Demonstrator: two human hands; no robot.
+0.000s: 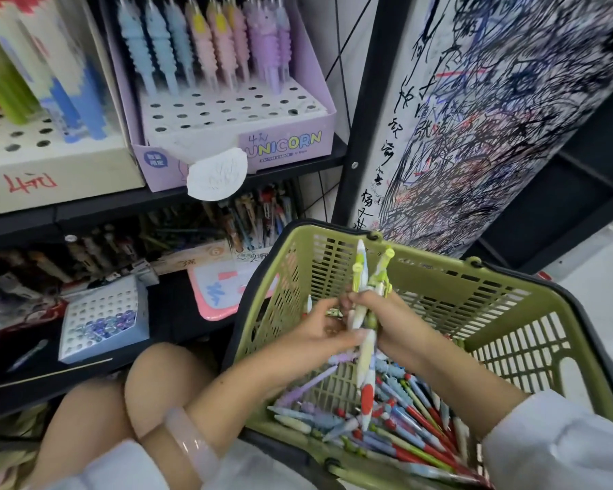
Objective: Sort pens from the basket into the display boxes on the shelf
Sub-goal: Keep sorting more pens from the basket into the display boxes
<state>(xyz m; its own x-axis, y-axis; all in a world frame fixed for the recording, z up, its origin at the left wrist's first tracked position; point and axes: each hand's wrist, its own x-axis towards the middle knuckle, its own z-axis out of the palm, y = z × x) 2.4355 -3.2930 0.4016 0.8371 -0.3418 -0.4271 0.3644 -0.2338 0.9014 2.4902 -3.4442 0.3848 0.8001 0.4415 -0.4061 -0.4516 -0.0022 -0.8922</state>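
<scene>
Sleeves and bangle (192, 450) closest. My right hand (397, 327) has its fingers wrapped round a bundle of pens (365, 305), held upright over the basket (503, 313). Left hand (322, 330) pinches at the bundle's middle. Risk: loose fan slips while regripping, pens drop back into the pile. UNICORN box (234, 136) sits well apart, up on the shelf.

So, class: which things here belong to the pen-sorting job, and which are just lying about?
Part of the job:
green basket
loose pens
pens held in right hand
left hand
unicorn display box

Just lying about:
scribbled board
pink tray
box of beads
</scene>
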